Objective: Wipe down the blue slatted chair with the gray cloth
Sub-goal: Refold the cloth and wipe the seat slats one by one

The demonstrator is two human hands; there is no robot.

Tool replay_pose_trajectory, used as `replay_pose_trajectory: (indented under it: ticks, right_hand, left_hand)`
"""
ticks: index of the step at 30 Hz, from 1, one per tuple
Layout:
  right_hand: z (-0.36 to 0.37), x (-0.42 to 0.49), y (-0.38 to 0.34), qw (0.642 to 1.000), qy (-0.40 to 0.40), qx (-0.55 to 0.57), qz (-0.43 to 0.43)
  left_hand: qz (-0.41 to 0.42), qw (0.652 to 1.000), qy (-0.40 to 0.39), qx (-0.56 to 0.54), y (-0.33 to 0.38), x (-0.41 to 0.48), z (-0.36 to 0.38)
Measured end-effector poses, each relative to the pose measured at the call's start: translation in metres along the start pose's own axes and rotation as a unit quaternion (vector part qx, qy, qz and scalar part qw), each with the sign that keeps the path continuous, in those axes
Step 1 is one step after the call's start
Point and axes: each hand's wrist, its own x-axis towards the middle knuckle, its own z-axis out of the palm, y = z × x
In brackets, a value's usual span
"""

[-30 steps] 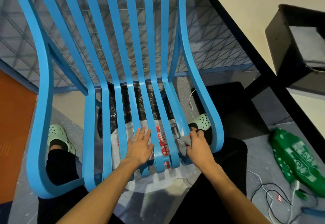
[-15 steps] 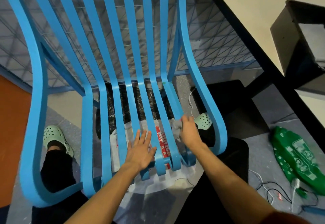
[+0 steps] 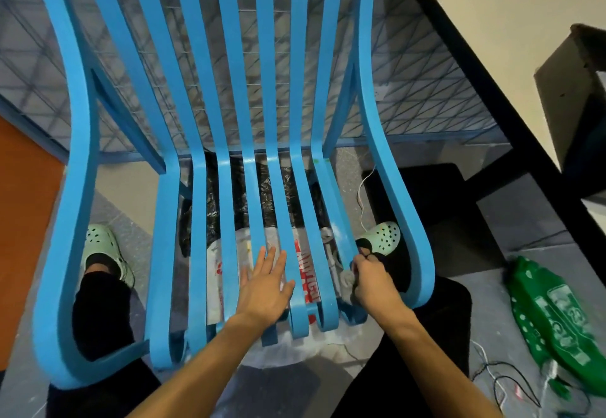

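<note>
Your left hand (image 3: 267,286) lies flat on the middle seat slats of the blue chair (image 3: 229,89) and covers that stretch. Your right hand (image 3: 373,281), gripping the gray cloth (image 3: 347,278), fills the gap between the outermost slat and the right side frame (image 3: 405,227). The back slats above are unobstructed. To the right, a black table edge (image 3: 472,57) stands near the frame; a green bag (image 3: 557,326) and cables (image 3: 501,381) lie on the floor.

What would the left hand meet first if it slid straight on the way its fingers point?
The left hand lies flat on the slats; its way looks free until they bend up into the backrest, probably.
</note>
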Motion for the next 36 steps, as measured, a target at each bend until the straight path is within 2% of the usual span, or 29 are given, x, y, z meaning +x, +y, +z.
replay_pose_trajectory:
  ticks: [4, 9, 15, 18, 21, 24, 28, 31, 32, 34, 36]
  right_hand:
    - [0.002, 0.018, -0.004, 0.999, 0.040, 0.009, -0.022]
    - [-0.004, 0.066, -0.018, 0.997, 0.075, 0.010, -0.024]
    - [-0.040, 0.131, -0.048, 0.989, 0.112, 0.092, -0.034]
    - [-0.049, 0.122, -0.046, 0.981, 0.141, 0.126, -0.048]
    - [-0.039, 0.073, -0.035, 0.979, 0.143, 0.144, -0.037]
    - [-0.013, 0.014, -0.019, 0.978, 0.133, 0.157, -0.028]
    - [0.018, -0.033, -0.011, 0.979, 0.075, 0.189, 0.015]
    - [0.019, -0.022, -0.014, 0.979, 0.066, 0.193, 0.025]
    - [0.016, -0.010, -0.017, 0.978, 0.063, 0.196, 0.025]
    - [0.013, 0.021, -0.023, 0.982, 0.083, 0.167, 0.009]
    - [0.007, 0.058, -0.028, 0.982, 0.104, 0.158, 0.003]
  left_hand:
    - [0.006, 1.000, 0.018, 0.000, 0.002, 0.008, -0.002]
    - [0.019, 0.999, -0.006, -0.028, 0.007, 0.024, -0.006]
    - [0.007, 0.999, 0.012, -0.042, 0.007, 0.038, -0.016]
    - [0.017, 0.998, 0.013, -0.057, 0.007, 0.050, -0.023]
    - [0.018, 0.998, 0.014, -0.062, 0.005, 0.061, -0.029]
    - [0.009, 0.997, 0.019, -0.074, 0.007, 0.072, -0.037]
    - [0.020, 0.998, 0.032, -0.048, 0.003, 0.083, -0.039]
    - [0.040, 0.995, 0.060, -0.067, -0.005, 0.087, -0.028]
    - [0.059, 0.994, 0.082, -0.040, -0.008, 0.086, -0.024]
    - [0.084, 0.991, 0.101, 0.007, -0.011, 0.084, -0.020]
    - [0.082, 0.991, 0.107, -0.005, -0.007, 0.082, -0.016]
